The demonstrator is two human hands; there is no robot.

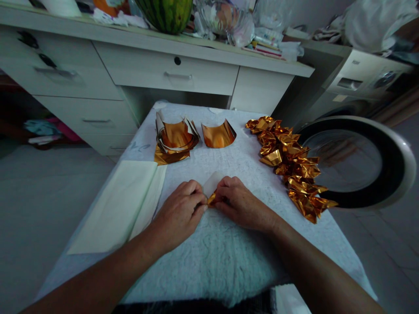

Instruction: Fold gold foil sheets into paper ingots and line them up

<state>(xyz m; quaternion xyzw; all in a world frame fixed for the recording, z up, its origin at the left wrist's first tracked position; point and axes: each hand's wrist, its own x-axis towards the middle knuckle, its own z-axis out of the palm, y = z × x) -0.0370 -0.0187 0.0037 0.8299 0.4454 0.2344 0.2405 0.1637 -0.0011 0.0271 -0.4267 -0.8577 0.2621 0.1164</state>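
Note:
Between my hands is a small sheet of gold foil paper (pixel 212 199), partly folded, with a pale side (pixel 211 183) showing above the fingers. My left hand (pixel 183 205) pinches its left edge between thumb and fingertips. On the other side my right hand (pixel 238 203) grips it with curled fingers that cover much of it. Farther back lies a curled stack of gold foil sheets (pixel 176 135), and beside it a single curved gold sheet (pixel 219 134). A heap of folded gold foil pieces (pixel 288 161) runs along the right side of the table.
Pale paper sheets (pixel 114 200) lie at the left of the cloth-covered table (pixel 203 253). Behind stands a white cabinet (pixel 176 72) with a watermelon (pixel 166 13) and a glass bowl (pixel 219 19) on top. At right, an open washing machine door (pixel 356 161) juts out close to the table.

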